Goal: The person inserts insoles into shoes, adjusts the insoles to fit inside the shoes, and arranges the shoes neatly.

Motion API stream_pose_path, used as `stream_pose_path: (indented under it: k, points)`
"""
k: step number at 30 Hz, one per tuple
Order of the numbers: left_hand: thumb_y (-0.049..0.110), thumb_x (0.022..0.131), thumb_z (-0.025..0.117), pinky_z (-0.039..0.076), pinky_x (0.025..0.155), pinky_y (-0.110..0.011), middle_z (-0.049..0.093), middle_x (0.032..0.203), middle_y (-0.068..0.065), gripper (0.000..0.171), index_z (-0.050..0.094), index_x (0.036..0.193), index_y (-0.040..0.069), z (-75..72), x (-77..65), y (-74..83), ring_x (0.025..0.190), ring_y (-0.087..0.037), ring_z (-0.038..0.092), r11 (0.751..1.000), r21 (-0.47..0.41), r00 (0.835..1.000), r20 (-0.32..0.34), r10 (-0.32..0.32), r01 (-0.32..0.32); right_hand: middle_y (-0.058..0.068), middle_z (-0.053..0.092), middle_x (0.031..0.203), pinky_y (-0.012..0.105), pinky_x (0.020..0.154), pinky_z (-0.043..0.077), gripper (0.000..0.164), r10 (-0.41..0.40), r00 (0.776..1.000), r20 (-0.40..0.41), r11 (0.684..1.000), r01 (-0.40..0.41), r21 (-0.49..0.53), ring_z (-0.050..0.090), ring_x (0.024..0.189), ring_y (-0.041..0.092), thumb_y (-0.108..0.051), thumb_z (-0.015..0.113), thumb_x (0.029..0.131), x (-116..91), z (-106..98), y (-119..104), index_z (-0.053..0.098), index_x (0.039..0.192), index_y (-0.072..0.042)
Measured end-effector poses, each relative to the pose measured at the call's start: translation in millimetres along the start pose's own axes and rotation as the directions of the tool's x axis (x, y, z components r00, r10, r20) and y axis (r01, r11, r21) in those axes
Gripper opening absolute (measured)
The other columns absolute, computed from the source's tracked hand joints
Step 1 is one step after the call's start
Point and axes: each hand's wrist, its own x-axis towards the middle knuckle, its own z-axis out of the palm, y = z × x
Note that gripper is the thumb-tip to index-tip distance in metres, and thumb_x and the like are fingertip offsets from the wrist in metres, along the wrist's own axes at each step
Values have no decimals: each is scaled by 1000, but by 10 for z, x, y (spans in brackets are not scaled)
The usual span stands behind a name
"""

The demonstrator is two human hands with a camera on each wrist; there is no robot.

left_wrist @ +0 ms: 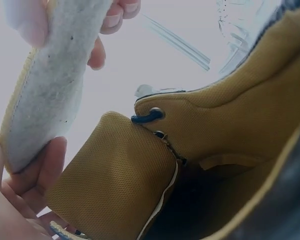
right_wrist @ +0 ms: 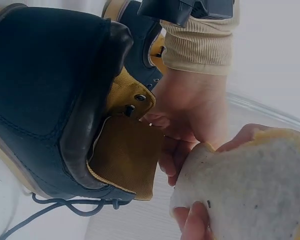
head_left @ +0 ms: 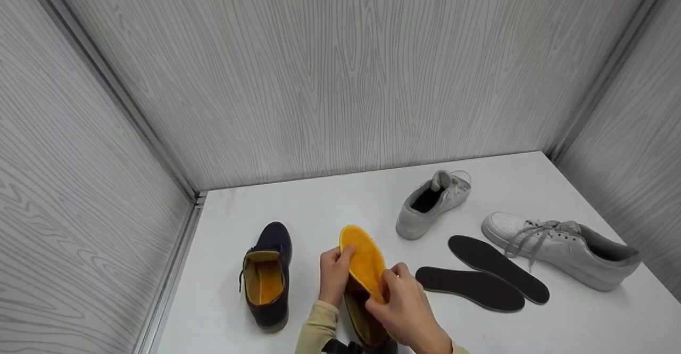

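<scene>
An orange fuzzy insole [head_left: 364, 255] is held up between both hands over a dark navy shoe [head_left: 366, 319]. My left hand [head_left: 334, 275] pinches one edge, thumb on the orange face. Near the lower end, my right hand [head_left: 407, 303] grips the insole with curled fingers. The wrist views show the insole's pale grey, speckled underside [left_wrist: 55, 80]. Below it the shoe stands with its tan tongue [right_wrist: 127, 155] folded out and its opening facing up. In the left wrist view the shoe's tan lining [left_wrist: 230, 105] shows, while its toe end is hidden in the head view.
A matching navy shoe [head_left: 271, 274] with an orange insole inside stands at the left. To the right lie two black insoles [head_left: 473, 287], partly overlapping. Two white sneakers, one upright at the back [head_left: 433, 205] and one at the right [head_left: 564, 247], stand beyond them. Grey wood-pattern panels [head_left: 340, 77] enclose the white table.
</scene>
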Motion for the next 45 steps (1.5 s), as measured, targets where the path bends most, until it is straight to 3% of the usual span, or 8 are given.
stream_pose_path:
  k: [4, 11, 18, 22, 27, 34, 39, 45]
  points:
    - [15, 92, 55, 43, 50, -25, 53, 59, -3, 26, 62, 74, -2, 17, -101, 136, 52, -12, 51, 1000, 19, 1000, 8, -14, 14, -3, 43, 81, 23, 53, 38, 28, -11, 1000, 2, 1000, 12, -26, 43, 61, 10, -31, 75, 69, 1, 18, 6, 50, 70, -19]
    - [14, 91, 53, 42, 48, -23, 49, 56, -1, 27, 57, 67, 2, 36, -129, 166, 50, -11, 50, 999, 27, 1000, 3, -29, 29, -2, 37, 84, 26, 55, 38, 42, -20, 999, 42, 999, 21, -29, 42, 64, 12, -39, 83, 65, 5, 37, 16, 49, 80, -18]
    - [12, 92, 53, 43, 47, -23, 50, 56, -1, 27, 57, 68, 0, 39, -135, 158, 50, -11, 50, 999, 42, 999, 45, 0, -2, -2, 41, 86, 27, 53, 41, 36, -65, 997, -49, 996, 62, -70, 45, 64, 12, -33, 80, 67, 5, 69, 33, 52, 82, -17]
    - [11, 92, 52, 42, 46, -23, 49, 54, -2, 29, 55, 64, 1, 44, -138, 139, 47, -11, 50, 998, 45, 997, 61, 40, -43, -4, 41, 79, 26, 50, 40, 29, -90, 990, -105, 992, 79, -102, 44, 60, 11, -30, 78, 67, 7, 84, 42, 54, 77, -18]
    - [13, 92, 54, 42, 46, -23, 51, 56, -3, 29, 58, 67, -1, 37, -137, 123, 48, -11, 50, 998, 43, 996, 77, 46, -49, -7, 38, 70, 24, 49, 35, 24, -104, 987, -121, 990, 92, -105, 39, 56, 9, -28, 76, 67, 5, 83, 44, 56, 71, -18]
    - [22, 96, 51, 47, 56, -26, 58, 69, -5, 29, 65, 86, -1, 7, -129, 107, 60, -13, 54, 999, 16, 991, 131, 27, -29, -8, 39, 65, 22, 46, 33, 20, -84, 992, -89, 994, 78, -75, 38, 51, 7, -28, 75, 69, 11, 68, 28, 57, 69, -18]
    - [27, 100, 41, 45, 64, -29, 57, 78, -6, 35, 64, 96, 1, -12, -134, 72, 69, -16, 52, 999, 14, 991, 125, 44, -47, -7, 41, 64, 20, 45, 34, 19, -48, 997, -63, 998, 45, -51, 38, 49, 6, -27, 73, 70, 22, 50, 20, 56, 67, -18]
    - [6, 96, 36, 44, 80, -33, 63, 93, -7, 30, 65, 101, 2, -73, -178, -12, 85, -17, 56, 990, 68, 979, 169, 111, -124, -6, 42, 65, 20, 46, 37, 20, 4, 1000, -25, 999, -5, -33, 40, 50, 7, -28, 72, 70, 17, 16, 16, 55, 67, -18]
